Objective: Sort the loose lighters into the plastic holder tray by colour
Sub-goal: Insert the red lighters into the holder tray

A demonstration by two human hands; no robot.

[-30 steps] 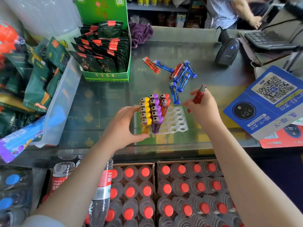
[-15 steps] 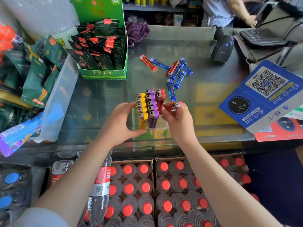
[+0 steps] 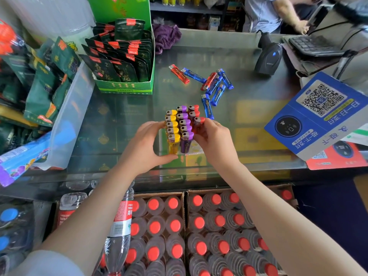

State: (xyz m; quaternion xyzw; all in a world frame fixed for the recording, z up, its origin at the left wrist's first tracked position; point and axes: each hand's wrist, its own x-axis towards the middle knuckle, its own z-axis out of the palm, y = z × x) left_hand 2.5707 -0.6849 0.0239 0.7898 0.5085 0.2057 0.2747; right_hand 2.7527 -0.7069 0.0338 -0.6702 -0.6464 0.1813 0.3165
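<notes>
A plastic holder tray (image 3: 196,150) sits on the glass counter, mostly hidden by my hands. In it stand a row of yellow lighters (image 3: 172,125), a row of purple lighters (image 3: 185,124) and three red lighters in a third row. My left hand (image 3: 146,146) grips the tray's left side. My right hand (image 3: 216,140) pinches the nearest red lighter (image 3: 199,122), upright in the red row. Loose blue lighters (image 3: 218,87) and two loose red lighters (image 3: 179,74) lie further back on the counter.
A green display box of dark packets (image 3: 123,62) stands at the back left, snack bags at the far left. A barcode scanner (image 3: 267,56), a keyboard and blue QR payment signs (image 3: 318,114) are on the right. Cases of red-capped bottles sit below the counter. Another person sits behind.
My right hand carried a red lighter from the right of the tray down into the red row, where it now stands upright. My left hand stayed on the tray.
</notes>
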